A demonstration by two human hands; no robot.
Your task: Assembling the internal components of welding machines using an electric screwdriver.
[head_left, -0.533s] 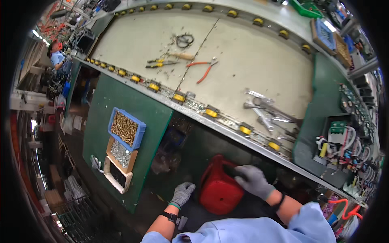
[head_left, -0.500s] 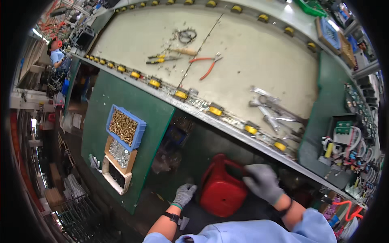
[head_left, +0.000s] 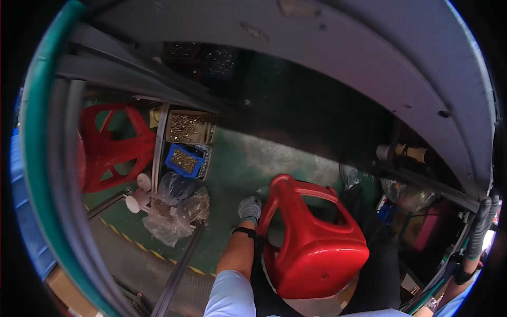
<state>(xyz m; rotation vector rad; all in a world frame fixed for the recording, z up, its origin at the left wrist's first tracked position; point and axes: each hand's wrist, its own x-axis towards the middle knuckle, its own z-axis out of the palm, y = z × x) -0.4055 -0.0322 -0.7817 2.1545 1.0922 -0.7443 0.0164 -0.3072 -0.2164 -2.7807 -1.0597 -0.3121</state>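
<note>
A red plastic stool (head_left: 317, 253) stands tilted right in front of my body, its legs pointing away. My left hand (head_left: 249, 207), in a grey glove, is down beside one of the stool's legs, its fingers curled. What they hold, if anything, is hidden, and I cannot tell whether the glove touches the leg. At the far right rim my right hand (head_left: 479, 227), also gloved, reaches up to the edge of the table (head_left: 443, 113). Its fingers look wrapped over that edge, though the rim stretches them.
Overhead the table's underside fills the top. On the left are another red stool (head_left: 119, 148), bins of brass parts (head_left: 187, 127), a blue bin (head_left: 183, 161) and clear plastic bags (head_left: 174, 216). A metal bar (head_left: 179, 274) crosses the lower left. A shoe (head_left: 348, 175) is beyond the stool.
My view has dropped from above the tabletop to beneath it. My right hand has left the stool's side and gone to the table edge; my left hand is now closer to the stool's leg.
</note>
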